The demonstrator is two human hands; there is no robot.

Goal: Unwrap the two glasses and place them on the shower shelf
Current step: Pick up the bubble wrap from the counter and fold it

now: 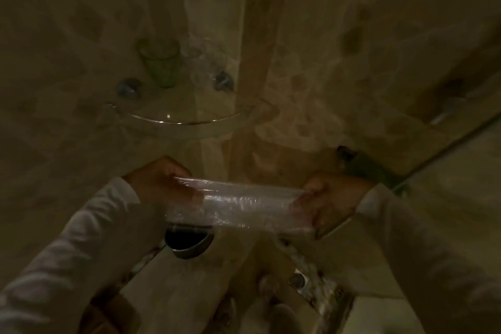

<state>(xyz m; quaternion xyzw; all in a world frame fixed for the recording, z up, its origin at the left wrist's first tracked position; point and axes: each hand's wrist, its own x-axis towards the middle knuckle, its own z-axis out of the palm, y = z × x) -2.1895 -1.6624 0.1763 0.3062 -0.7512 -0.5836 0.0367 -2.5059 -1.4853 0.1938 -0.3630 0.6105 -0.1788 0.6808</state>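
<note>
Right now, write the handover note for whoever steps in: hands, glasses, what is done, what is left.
Left hand: gripping one end of the bubble wrap.
Right hand: gripping the other end; the sheet is stretched flat between both hands, nothing visibly inside it.
Glass corner shelf: the green glass stands upright on it, unwrapped. Beside it, toward the corner, sits what looks like a clear glass; the picture is dim and blurred, so confirm that.
Done: green glass unwrapped and placed; apparently the second too.
Left: check the second glass and get rid of the wrap.
</note>
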